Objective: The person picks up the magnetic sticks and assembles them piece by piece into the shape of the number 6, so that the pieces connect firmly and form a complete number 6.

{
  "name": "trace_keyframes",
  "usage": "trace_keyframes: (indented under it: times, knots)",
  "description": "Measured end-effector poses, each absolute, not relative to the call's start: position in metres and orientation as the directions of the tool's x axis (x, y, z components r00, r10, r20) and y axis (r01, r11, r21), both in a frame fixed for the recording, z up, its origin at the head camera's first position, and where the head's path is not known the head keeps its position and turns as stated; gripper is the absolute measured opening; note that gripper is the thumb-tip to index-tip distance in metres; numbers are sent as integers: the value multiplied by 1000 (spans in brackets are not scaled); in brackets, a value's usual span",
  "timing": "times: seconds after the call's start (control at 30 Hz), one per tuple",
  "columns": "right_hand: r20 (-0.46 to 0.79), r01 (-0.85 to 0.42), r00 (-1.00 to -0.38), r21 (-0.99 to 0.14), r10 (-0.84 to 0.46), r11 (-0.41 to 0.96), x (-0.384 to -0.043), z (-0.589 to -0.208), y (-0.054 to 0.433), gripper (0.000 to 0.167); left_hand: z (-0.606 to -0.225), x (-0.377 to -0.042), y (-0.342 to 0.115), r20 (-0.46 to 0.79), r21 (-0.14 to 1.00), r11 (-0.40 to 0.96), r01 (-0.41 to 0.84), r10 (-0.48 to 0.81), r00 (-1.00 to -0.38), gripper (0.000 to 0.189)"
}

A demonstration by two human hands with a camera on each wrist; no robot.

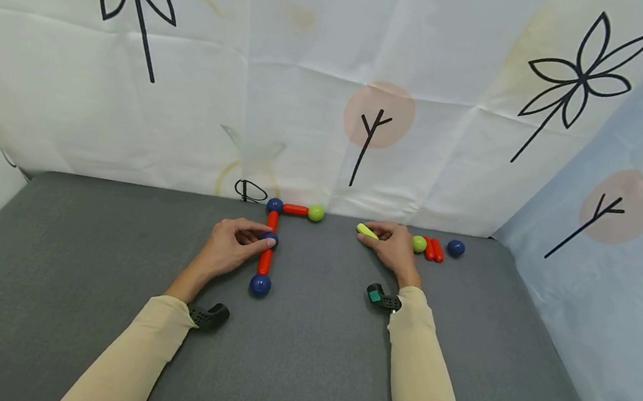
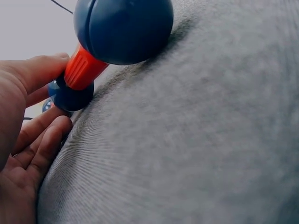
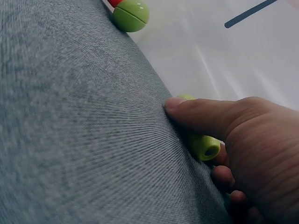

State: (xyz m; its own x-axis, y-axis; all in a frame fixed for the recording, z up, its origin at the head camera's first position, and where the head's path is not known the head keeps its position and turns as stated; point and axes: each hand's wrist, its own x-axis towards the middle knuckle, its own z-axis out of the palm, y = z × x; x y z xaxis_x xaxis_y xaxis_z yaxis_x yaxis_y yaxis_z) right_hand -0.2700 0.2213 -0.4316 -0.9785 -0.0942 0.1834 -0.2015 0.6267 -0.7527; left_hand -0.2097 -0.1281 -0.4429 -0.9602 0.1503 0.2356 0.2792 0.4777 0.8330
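My left hand point(image 1: 230, 243) pinches the middle blue ball point(image 1: 270, 239) of a joined ball-and-rod piece on the cloth. One red rod point(image 1: 273, 221) runs from it to a far blue ball point(image 1: 275, 205), another red rod point(image 1: 264, 262) to a near blue ball point(image 1: 259, 285). A sideways red rod point(image 1: 295, 210) links the far ball to a green ball point(image 1: 316, 213). My right hand point(image 1: 394, 248) holds a yellow-green rod point(image 1: 367, 231) between thumb and fingers, low over the cloth. In the right wrist view, the yellow-green rod point(image 3: 206, 148) shows a hole in its end.
Right of my right hand lie a loose green ball point(image 1: 419, 244), two red rods point(image 1: 433, 250) and a blue ball point(image 1: 456, 248). The grey cloth surface point(image 1: 302, 359) ends at a patterned curtain point(image 1: 307, 118) behind and at the sides.
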Motion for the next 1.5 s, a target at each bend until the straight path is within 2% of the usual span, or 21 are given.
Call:
trace_keyframes:
  times: [0.33, 0.6, 0.9, 1.2, 1.5]
  knots:
    - [200, -222, -974, -737, -108, 638, -272, -433, 220, 29, -443, -210, -132, 226, 841, 459, 286, 184, -957, 30]
    - [186, -263, -963, -793, -192, 550, -269, -417, 206, 31, -442, -211, -132, 218, 842, 459, 284, 192, -957, 31]
    - [198, -383, -903, -773, -382, 506, -264, -405, 168, 26, -440, -211, -133, 203, 846, 457, 273, 197, -959, 31]
    - [168, -425, -849, -780, -501, 459, -260, -409, 143, 24, -440, -211, -133, 193, 851, 455, 262, 194, -962, 31]
    - [91, -431, -803, -770, -589, 470, -255, -411, 120, 22, -440, -211, -133, 203, 846, 458, 274, 200, -959, 32]
